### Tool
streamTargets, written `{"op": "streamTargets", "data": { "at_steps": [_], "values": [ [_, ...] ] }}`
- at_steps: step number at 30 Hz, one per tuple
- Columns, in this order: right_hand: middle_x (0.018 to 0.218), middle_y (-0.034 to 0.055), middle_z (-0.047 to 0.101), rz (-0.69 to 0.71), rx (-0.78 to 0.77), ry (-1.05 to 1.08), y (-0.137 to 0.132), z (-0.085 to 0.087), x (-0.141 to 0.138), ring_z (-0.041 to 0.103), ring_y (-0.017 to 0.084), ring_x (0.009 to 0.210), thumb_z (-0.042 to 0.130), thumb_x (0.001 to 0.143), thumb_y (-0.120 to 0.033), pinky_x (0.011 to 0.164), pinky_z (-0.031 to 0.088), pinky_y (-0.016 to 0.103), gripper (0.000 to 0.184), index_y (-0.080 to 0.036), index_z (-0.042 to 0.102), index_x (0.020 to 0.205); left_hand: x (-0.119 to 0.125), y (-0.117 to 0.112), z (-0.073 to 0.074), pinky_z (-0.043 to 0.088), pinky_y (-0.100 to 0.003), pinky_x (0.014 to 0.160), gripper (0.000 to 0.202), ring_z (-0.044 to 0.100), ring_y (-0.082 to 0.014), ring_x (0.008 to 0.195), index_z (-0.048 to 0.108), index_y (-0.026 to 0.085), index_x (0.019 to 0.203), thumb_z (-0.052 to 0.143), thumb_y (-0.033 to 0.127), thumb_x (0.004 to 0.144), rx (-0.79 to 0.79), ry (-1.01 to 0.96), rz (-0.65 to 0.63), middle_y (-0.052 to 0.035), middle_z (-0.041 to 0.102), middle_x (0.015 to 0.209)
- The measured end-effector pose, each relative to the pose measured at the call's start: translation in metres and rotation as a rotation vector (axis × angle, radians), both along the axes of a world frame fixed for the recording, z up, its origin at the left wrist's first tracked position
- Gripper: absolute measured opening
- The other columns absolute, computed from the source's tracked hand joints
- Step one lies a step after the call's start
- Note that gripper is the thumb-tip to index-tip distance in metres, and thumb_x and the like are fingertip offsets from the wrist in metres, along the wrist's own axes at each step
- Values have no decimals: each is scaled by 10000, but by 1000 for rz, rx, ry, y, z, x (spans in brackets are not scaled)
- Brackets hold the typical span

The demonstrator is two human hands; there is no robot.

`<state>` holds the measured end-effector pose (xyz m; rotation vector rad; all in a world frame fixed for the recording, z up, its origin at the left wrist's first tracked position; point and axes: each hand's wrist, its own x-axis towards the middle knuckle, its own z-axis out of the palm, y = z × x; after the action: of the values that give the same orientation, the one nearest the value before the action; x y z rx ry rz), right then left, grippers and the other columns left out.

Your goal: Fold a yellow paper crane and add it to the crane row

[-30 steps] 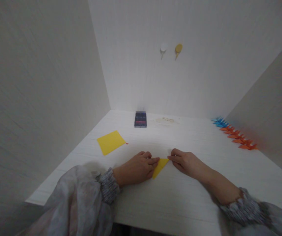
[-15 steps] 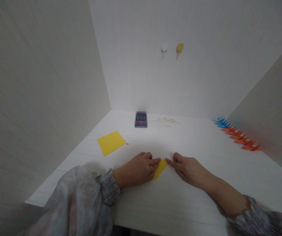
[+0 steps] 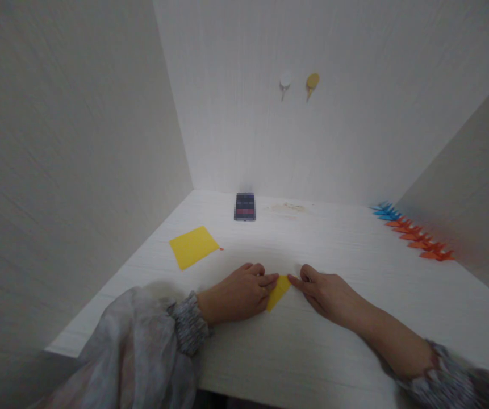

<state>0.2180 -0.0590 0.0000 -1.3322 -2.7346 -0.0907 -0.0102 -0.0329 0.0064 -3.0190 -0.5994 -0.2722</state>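
A small folded yellow paper [image 3: 279, 292] lies on the white table [image 3: 312, 352] between my two hands. My left hand [image 3: 238, 292] rests knuckles up on the table, its fingertips pinched on the paper's left edge. My right hand [image 3: 328, 292] comes in from the right with fingers curled, the fingertips pressing the paper's upper right corner. Most of the paper under my left fingers is hidden.
A flat yellow paper square [image 3: 193, 246] lies to the left, with a tiny red scrap [image 3: 221, 249] at its corner. A dark small box [image 3: 245, 206] stands near the back wall. Blue folded paper shapes [image 3: 385, 213] and orange folded paper shapes [image 3: 421, 243] line the right wall. Two hooks [image 3: 299, 84] hang on the back wall.
The visible part of the yellow paper has shrunk a little as my right hand slid slightly lower and to the right. My left hand has stayed in place.
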Motion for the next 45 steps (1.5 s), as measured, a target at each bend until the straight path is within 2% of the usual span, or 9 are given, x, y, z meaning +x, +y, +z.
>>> {"op": "streamTargets", "data": {
  "at_steps": [14,20,24,29,39,42,45],
  "values": [
    [850,44,503,-36,-13,-44,-1,-1,1,512,107,556,368,804,-175,492,382,212,371,-236,448,1161,-1,1,-1,355,-319,801,361,432,-190,947,447,135,1153,365,250,820,-14,-12,10,-57,498,1176],
    [840,51,513,-62,-48,45,-2,-2,8,538,118,605,368,799,-167,539,427,218,331,-192,508,1099,-1,0,-2,358,-317,794,345,440,-180,930,463,144,1135,366,251,822,1,-12,9,-66,502,1168],
    [880,65,532,-77,-69,182,1,-5,10,556,135,674,363,802,-167,605,456,240,309,-184,516,1070,-1,0,0,362,-308,800,350,437,-173,938,459,144,1142,381,251,818,-1,-16,11,-57,499,1173],
    [861,62,547,-79,-90,289,5,-5,9,558,147,726,356,835,-236,647,461,255,264,-187,542,1015,-1,1,-2,369,-316,812,319,435,-182,935,503,134,1090,366,238,822,-31,-37,-4,-39,499,1176],
    [781,42,529,-23,-13,107,11,1,1,545,122,650,329,854,-212,562,413,211,252,-187,577,893,5,3,-1,389,-266,812,270,468,-143,865,533,138,1028,356,182,829,-83,-143,14,-45,576,1038],
    [763,36,529,-6,34,38,12,2,-1,539,116,640,323,855,-197,547,389,206,252,-180,573,868,6,4,-1,390,-277,792,285,466,-149,852,494,144,1078,355,200,836,-65,-127,27,-49,580,1010],
    [749,30,532,19,78,-33,12,3,-1,526,107,612,317,860,-198,526,363,204,257,-177,573,856,8,5,-2,385,-295,784,332,454,-163,869,427,141,1153,349,217,839,-32,-100,29,-57,544,1083]
  ]
}}
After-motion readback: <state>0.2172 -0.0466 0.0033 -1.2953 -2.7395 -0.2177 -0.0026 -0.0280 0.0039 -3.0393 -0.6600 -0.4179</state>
